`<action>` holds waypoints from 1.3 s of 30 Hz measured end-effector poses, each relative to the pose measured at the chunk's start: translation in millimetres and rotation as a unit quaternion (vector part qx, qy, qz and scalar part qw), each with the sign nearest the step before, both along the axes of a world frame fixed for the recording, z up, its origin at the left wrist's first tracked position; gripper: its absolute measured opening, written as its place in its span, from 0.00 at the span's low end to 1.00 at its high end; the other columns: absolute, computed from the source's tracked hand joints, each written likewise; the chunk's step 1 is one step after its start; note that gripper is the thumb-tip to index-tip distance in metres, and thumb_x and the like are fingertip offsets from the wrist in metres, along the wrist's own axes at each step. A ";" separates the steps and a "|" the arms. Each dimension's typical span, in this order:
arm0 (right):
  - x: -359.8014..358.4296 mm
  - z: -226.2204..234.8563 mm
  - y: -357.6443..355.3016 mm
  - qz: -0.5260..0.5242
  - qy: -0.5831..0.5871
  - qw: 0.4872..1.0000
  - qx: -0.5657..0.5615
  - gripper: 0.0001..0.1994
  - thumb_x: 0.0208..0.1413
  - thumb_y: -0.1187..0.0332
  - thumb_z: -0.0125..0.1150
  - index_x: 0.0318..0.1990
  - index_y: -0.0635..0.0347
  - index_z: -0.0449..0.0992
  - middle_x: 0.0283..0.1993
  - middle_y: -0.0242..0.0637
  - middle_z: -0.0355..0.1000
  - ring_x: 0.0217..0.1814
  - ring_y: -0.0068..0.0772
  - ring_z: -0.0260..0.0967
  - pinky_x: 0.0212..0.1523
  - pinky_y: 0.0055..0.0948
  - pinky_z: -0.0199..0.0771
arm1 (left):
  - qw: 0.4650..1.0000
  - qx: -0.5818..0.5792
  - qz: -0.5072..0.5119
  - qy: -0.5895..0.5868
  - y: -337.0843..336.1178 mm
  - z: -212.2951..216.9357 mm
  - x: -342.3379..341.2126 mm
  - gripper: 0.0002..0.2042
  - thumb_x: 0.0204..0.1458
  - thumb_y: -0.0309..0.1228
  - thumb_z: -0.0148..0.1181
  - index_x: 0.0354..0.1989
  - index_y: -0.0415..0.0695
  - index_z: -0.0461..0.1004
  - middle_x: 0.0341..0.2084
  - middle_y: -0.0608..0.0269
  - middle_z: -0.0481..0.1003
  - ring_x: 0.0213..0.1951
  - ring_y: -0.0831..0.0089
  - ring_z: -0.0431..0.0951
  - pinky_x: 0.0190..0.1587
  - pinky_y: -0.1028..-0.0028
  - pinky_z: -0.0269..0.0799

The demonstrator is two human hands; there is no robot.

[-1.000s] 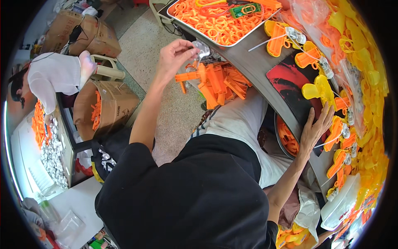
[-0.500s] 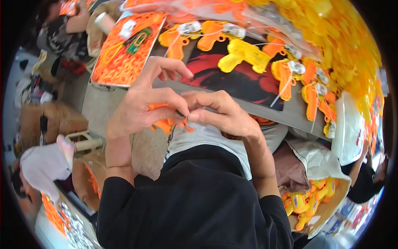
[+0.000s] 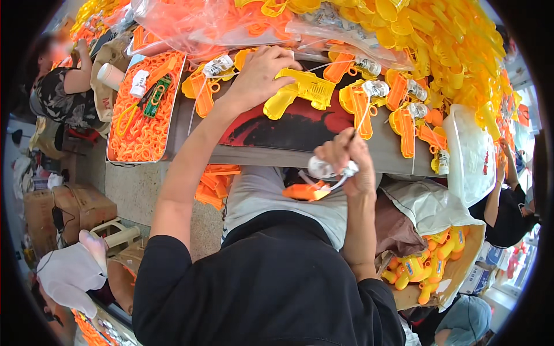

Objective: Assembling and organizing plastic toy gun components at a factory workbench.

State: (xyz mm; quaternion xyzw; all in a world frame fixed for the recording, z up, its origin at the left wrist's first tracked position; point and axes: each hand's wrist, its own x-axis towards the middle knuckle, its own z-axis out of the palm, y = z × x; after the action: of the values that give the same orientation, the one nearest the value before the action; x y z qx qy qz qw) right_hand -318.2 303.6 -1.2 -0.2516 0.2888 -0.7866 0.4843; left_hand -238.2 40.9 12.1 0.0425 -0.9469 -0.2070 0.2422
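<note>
My left hand (image 3: 262, 78) reaches to the back of the table, its fingers curled over an orange and yellow toy gun half (image 3: 245, 56) that it mostly hides. Just beside its fingertips lies a bare yellow toy gun shell (image 3: 300, 92). Nearer my body, my right hand (image 3: 349, 158) is closed around a thin white tube (image 3: 362, 118). A white and clear fitting (image 3: 320, 168) and an orange plastic piece (image 3: 306, 191) dangle below these fingers, blurred a little and joined by a pale curved tube.
Several toy gun halves with white tubes (image 3: 369, 89) lie around a black and red mat (image 3: 259, 130). At left stands a tray of orange rings (image 3: 109, 138) with cutters (image 3: 130, 112). Yellow shells (image 3: 444, 63) pile up behind a clear bin (image 3: 473, 155). A person (image 3: 63, 86) sits far left.
My hands have parted from in front of my body. The left moved forward over the toy gun halves; the right moved rightward with the tube, fitting and orange piece. The view has shifted.
</note>
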 end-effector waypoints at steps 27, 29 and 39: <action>-63.7 -3.5 -78.7 -0.117 0.742 0.607 0.260 0.08 0.58 0.66 0.64 0.36 0.62 0.83 0.20 0.44 0.74 0.23 0.39 0.75 0.30 0.35 0.71 | 0.947 0.021 0.317 0.048 69.5 -74.3 3.9 0.23 0.53 0.37 0.69 0.53 0.42 0.68 0.42 0.57 0.71 0.46 0.56 0.71 0.49 0.59 0.64; -58.3 0.9 -78.5 -0.112 0.720 0.631 0.268 0.09 0.58 0.66 0.64 0.36 0.62 0.83 0.21 0.43 0.74 0.22 0.36 0.73 0.29 0.34 0.71 | 0.886 0.366 0.187 0.215 70.8 -72.0 2.0 0.20 0.54 0.27 0.66 0.52 0.39 0.66 0.44 0.55 0.73 0.47 0.58 0.75 0.50 0.60 0.71; -40.0 -22.0 -96.5 -0.096 0.612 0.746 0.245 0.09 0.59 0.68 0.66 0.39 0.67 0.81 0.30 0.36 0.77 0.26 0.25 0.68 0.30 0.28 0.68 | 0.849 0.489 0.159 0.123 39.3 -57.4 31.7 0.17 0.56 0.17 0.56 0.54 0.38 0.68 0.40 0.52 0.79 0.38 0.68 0.84 0.40 0.71 0.81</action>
State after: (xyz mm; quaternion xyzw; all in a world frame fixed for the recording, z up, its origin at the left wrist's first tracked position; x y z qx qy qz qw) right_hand -358.3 207.1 -23.2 -0.5227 0.7288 -0.4083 0.1702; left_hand -206.5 80.2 -45.3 0.2798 -0.6663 -0.6053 0.3339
